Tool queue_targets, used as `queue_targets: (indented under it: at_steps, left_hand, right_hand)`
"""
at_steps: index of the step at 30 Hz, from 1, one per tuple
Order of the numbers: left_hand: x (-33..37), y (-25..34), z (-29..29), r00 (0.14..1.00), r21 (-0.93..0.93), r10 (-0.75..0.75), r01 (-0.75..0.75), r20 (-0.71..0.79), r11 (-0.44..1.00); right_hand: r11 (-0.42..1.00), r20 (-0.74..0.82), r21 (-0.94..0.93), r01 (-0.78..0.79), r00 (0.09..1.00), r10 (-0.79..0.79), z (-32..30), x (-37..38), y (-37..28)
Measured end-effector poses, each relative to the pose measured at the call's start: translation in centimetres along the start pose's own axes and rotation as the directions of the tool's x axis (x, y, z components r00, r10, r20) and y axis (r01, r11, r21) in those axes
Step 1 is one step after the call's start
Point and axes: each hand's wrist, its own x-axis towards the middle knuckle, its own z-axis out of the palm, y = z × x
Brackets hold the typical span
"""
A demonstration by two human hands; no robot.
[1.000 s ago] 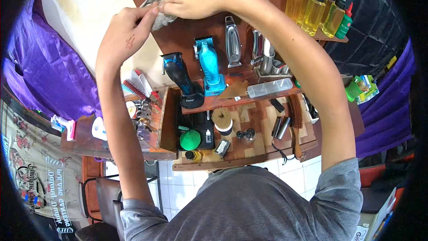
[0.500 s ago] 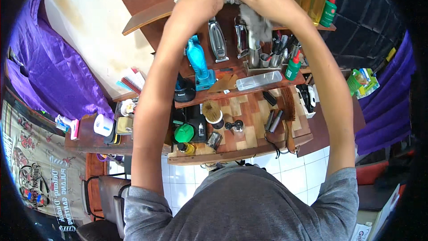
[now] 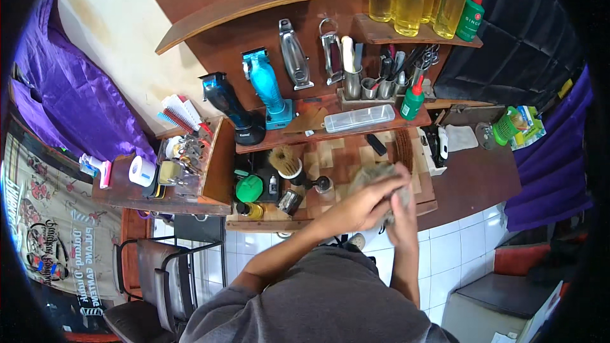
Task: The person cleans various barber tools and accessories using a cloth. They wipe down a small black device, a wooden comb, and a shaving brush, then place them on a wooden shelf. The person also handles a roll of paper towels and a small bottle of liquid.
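A crumpled grey cloth (image 3: pixel 373 176) is bunched between my two hands, above the right part of the patchwork wooden worktop (image 3: pixel 333 206). My left hand (image 3: pixel 372 204) is closed over it from the left, its fingers pointing right. My right hand (image 3: pixel 403 219) presses against the cloth from the right, fingers pointing up; its inner side is partly hidden. Left of the hands stand a shaving brush (image 3: pixel 286 162) and a small dark round-headed object (image 3: pixel 321 184). Behind them a reddish-brown brush (image 3: pixel 403 146) and a black oblong piece (image 3: pixel 376 145) lie on the worktop.
Along the raised shelf stand a dark clipper (image 3: pixel 227 105), a blue clipper (image 3: pixel 265 82), a clear plastic case (image 3: pixel 359 118) and a green bottle (image 3: pixel 413 101). Bottles of yellow liquid (image 3: pixel 408 3) fill an upper shelf. A black chair (image 3: pixel 155 279) is at lower left.
Both hands have come down from the upper shelf to above the worktop, bringing the grey cloth with them. The view has shifted, showing the bare upper left shelf and more of the clippers.
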Motion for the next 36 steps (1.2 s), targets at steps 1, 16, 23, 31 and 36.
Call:
queue_targets:
  at_steps: [1, 16, 23, 31, 36]
  left_hand:
    - [-1.4, -0.7, 0.9, 0.988, -0.124, -0.122, 0.134, 0.097, 0.983]
    - [-7.4, 0.3, 4.2, 0.785, -0.762, -0.570, 0.517, 0.241, 0.389]
    - [-8.3, -0.5, 5.1, 0.610, -0.843, -0.793, 0.419, -0.013, 0.337]
    - [-12.2, -1.2, 3.1, 0.755, -0.511, -0.653, 0.539, -0.060, 0.670]
    - [-12.9, -0.6, -0.7, 0.807, -0.414, -0.588, 0.519, -0.049, 0.747]
  right_hand:
    - [0.987, -0.003, -0.085, -0.134, 0.991, 0.135, -1.4, -1.1, 1.0]
    - [0.943, 0.264, -0.297, 0.151, 0.962, -0.070, -1.5, -0.9, -2.9]
    - [0.800, 0.151, -0.594, -0.084, 0.965, 0.214, -1.3, -3.7, 1.1]
    - [0.654, 0.021, -0.749, -0.106, 0.983, 0.183, -2.0, -1.2, 0.0]
    - [0.620, 0.046, -0.760, 0.194, 0.968, -0.247, 1.2, 1.7, -1.0]
